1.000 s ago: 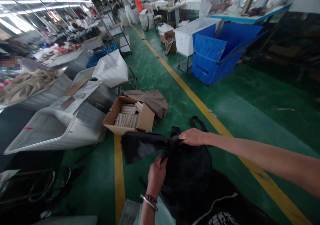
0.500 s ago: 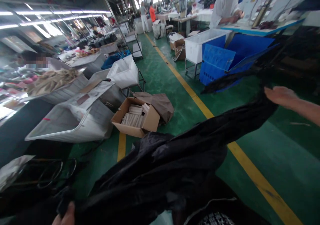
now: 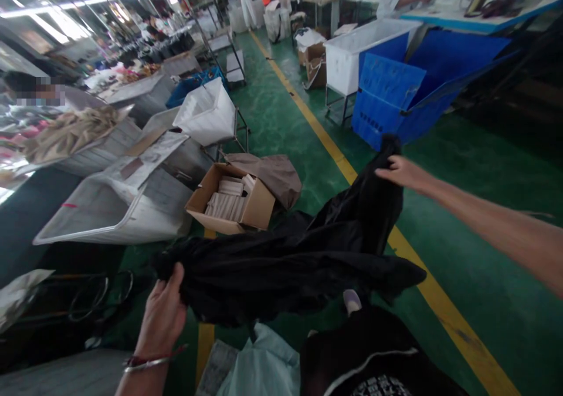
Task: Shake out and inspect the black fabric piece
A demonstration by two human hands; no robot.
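Observation:
A large black cloth (image 3: 299, 261) hangs spread between my two hands above the green floor. My left hand (image 3: 163, 314), with a bracelet on the wrist, grips its near left corner low in the view. My right hand (image 3: 402, 172) is stretched out to the right and holds the far corner up, so the cloth drapes down from it. More black fabric (image 3: 373, 355) lies below, close to my body.
An open cardboard box (image 3: 229, 202) with pale pieces sits on the floor ahead, a brown bag (image 3: 272, 176) behind it. White bins (image 3: 109, 214) line the left. A blue crate (image 3: 396, 91) stands right. Yellow floor lines (image 3: 444, 314) cross the aisle. Other people work far off.
My hands went from close together at a bunched cloth to wide apart, spreading it. Since half a second ago my right hand has come lower and nearer, and my left hand has risen into view.

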